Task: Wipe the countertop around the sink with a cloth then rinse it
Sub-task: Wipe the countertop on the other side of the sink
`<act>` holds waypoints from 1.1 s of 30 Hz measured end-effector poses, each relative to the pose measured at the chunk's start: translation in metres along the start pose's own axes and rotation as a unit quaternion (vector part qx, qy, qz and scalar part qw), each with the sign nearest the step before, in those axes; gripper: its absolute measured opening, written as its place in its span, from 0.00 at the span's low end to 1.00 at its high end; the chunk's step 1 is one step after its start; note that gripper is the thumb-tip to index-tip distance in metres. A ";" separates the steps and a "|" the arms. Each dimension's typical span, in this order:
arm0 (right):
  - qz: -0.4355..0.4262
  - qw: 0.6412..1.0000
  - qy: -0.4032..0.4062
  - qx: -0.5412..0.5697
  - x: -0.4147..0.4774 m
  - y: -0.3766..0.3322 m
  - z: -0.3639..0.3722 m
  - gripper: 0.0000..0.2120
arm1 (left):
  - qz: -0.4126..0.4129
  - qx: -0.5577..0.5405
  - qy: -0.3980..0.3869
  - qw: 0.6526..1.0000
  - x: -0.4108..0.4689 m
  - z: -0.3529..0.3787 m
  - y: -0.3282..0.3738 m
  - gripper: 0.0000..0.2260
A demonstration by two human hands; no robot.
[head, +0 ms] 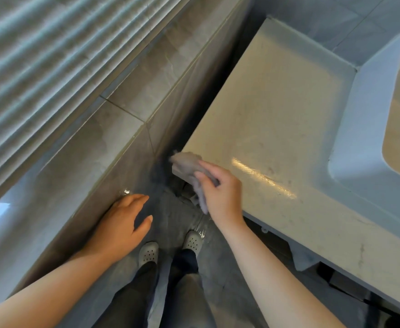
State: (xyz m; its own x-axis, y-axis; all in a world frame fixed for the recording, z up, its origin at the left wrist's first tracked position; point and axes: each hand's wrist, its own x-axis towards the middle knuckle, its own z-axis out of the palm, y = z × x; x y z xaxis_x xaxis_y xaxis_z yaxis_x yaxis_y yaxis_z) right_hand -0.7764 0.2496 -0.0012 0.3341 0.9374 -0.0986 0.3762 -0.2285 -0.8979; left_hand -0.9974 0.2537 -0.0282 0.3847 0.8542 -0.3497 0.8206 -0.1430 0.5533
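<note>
A beige speckled countertop fills the right half of the view, with a wet glossy streak near its front edge. A white sink is set into it at the far right. My right hand grips a grey cloth at the countertop's near left corner, where the cloth hangs partly over the edge. My left hand hovers lower left with fingers apart and holds nothing, beside a grey tiled ledge.
A grey tiled ledge runs along the left, with window blinds above it. A narrow dark gap separates ledge and countertop. My legs and light perforated shoes stand on the grey floor below.
</note>
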 end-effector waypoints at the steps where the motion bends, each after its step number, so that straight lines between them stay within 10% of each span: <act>1: 0.016 0.999 0.051 0.000 -0.007 0.003 -0.016 0.15 | 0.002 0.003 -0.004 1.000 0.000 0.001 0.001 0.25; 7: 0.090 0.954 0.260 -0.115 -0.039 0.057 -0.081 0.15 | 0.007 -0.006 -0.040 0.999 0.000 0.011 0.011 0.24; 17: 0.042 0.960 0.211 -0.177 -0.027 0.043 0.020 0.16 | 0.011 0.009 -0.048 0.999 0.000 0.006 0.005 0.24; 22: 0.052 0.997 0.050 0.021 -0.022 0.013 0.017 0.14 | 0.003 0.015 -0.032 0.999 -0.004 -0.003 0.001 0.23; 28: 0.115 0.953 0.280 0.008 -0.047 0.023 -0.097 0.13 | 0.033 -0.009 -0.048 0.998 0.011 -0.005 0.030 0.24; 33: 0.228 0.941 0.218 0.125 -0.040 0.057 -0.174 0.09 | 0.111 0.004 -0.036 0.993 0.028 0.002 0.065 0.23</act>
State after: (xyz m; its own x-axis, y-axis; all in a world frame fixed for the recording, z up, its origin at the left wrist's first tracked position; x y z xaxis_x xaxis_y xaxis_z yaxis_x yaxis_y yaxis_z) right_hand -0.6178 0.1529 0.0259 0.7542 0.5483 -0.3612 -0.0878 -0.4609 -0.8831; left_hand -0.9322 0.2673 -0.0041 0.5856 0.7630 -0.2738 0.7155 -0.3276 0.6171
